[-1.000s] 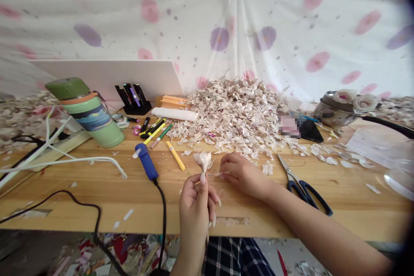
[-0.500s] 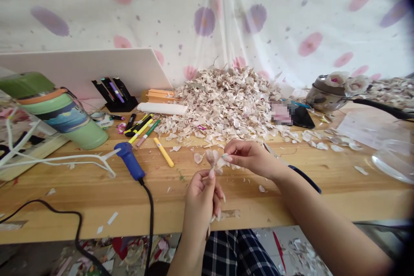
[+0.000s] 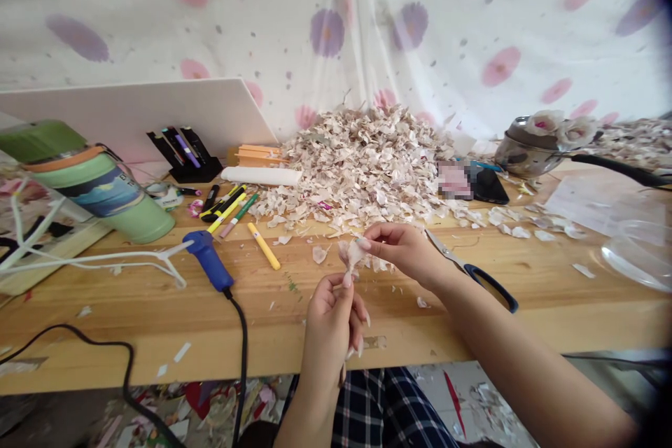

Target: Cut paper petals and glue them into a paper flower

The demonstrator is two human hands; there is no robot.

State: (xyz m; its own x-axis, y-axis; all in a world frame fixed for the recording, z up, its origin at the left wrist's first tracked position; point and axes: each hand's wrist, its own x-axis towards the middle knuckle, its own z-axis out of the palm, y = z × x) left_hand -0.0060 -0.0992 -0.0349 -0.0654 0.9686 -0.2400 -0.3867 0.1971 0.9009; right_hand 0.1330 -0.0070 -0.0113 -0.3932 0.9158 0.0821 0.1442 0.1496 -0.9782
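My left hand is closed around the stem of a small pale petal flower, held upright above the wooden table. My right hand pinches a petal against the flower's head from the right. A large heap of pale petals lies just beyond both hands. A blue glue gun with a black cord lies to the left of my left hand. Scissors lie partly under my right wrist.
A green tumbler lies on its side at the left, beside white cables. Markers, a yellow pen, a white board and a pen holder stand behind. A metal bowl with finished flowers sits far right; a floral cloth hangs behind.
My right hand lifted from the table with a petal and brought it to the flower held in my left hand. The view shifted right and down.
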